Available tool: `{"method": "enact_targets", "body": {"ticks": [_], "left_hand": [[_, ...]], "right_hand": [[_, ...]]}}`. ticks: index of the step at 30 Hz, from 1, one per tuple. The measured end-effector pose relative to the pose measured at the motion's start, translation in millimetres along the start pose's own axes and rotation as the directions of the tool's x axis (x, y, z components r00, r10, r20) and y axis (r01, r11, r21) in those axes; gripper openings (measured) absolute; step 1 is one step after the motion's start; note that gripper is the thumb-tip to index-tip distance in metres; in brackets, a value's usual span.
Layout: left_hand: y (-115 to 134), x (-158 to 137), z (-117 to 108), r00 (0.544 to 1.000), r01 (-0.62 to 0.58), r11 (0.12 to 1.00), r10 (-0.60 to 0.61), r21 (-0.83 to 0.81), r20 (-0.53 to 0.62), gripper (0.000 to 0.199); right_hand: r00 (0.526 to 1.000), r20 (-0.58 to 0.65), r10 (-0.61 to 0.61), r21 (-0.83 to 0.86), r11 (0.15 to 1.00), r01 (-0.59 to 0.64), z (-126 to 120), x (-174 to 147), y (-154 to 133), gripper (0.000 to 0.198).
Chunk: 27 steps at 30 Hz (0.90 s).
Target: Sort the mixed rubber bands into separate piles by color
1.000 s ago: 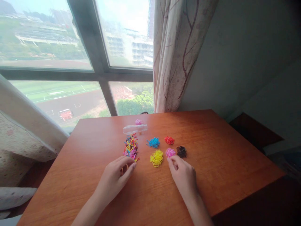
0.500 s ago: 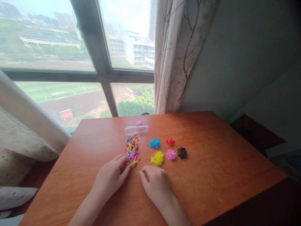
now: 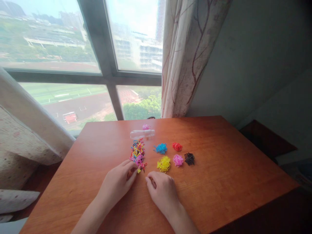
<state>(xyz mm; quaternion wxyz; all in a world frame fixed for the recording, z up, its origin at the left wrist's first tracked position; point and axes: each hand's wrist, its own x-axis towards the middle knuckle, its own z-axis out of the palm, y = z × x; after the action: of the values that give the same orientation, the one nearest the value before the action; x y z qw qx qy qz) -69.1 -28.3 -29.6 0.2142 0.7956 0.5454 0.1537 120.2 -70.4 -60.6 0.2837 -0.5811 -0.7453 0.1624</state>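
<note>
A mixed pile of small coloured rubber bands [image 3: 137,151] lies on the table in front of me. At its near end, my left hand [image 3: 122,175] pinches a yellow rubber band [image 3: 139,170], thumb and forefinger almost together. My right hand [image 3: 161,186] rests to the right with its fingers curled inward; what they may hold is hidden. Just beyond that hand sits a heap of yellow rubber bands [image 3: 163,164]. Sorted by colour around it are blue bands [image 3: 161,148], red bands [image 3: 176,146], pink bands [image 3: 178,160] and black bands [image 3: 189,158].
Behind the mixed pile, a clear plastic bottle-shaped container [image 3: 142,134] lies on its side, with a pink object [image 3: 146,127] behind it. The brown wooden table [image 3: 226,169] reaches up to a window with curtains [image 3: 180,65].
My left fingertips have shifted slightly at the near end of the mixed pile, and less of the yellow band shows. My right hand keeps its curled pose. The view has moved slightly.
</note>
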Motion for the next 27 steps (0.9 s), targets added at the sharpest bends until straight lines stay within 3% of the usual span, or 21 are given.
{"method": "enact_targets", "body": {"ticks": [5, 12, 18, 27], "left_hand": [[2, 0, 1, 1.000, -0.029, 0.999, 0.029, -0.031, -0.006, 0.015], [6, -2, 0, 0.997, -0.072, 0.993, 0.073, -0.098, 0.009, 0.015], [13, 2, 4, 0.997, -0.077, 0.988, 0.076, -0.137, -0.016, 0.014], [60, 38, 12, 0.987, -0.158, 0.976, 0.155, 0.149, 0.032, 0.016]], "right_hand": [[1.000, 0.006, 0.011, 0.042, 0.999, -0.011, -1, 0, 0, 0.008], [0.999, 0.023, 0.038, 0.062, 0.997, -0.039, -2, 0, 0, 0.018], [1.000, 0.023, -0.005, 0.022, 1.000, 0.004, -4, -5, -1, 0.010], [0.997, 0.031, -0.068, 0.028, 0.997, 0.067, -4, -24, 4, 0.014]]}}
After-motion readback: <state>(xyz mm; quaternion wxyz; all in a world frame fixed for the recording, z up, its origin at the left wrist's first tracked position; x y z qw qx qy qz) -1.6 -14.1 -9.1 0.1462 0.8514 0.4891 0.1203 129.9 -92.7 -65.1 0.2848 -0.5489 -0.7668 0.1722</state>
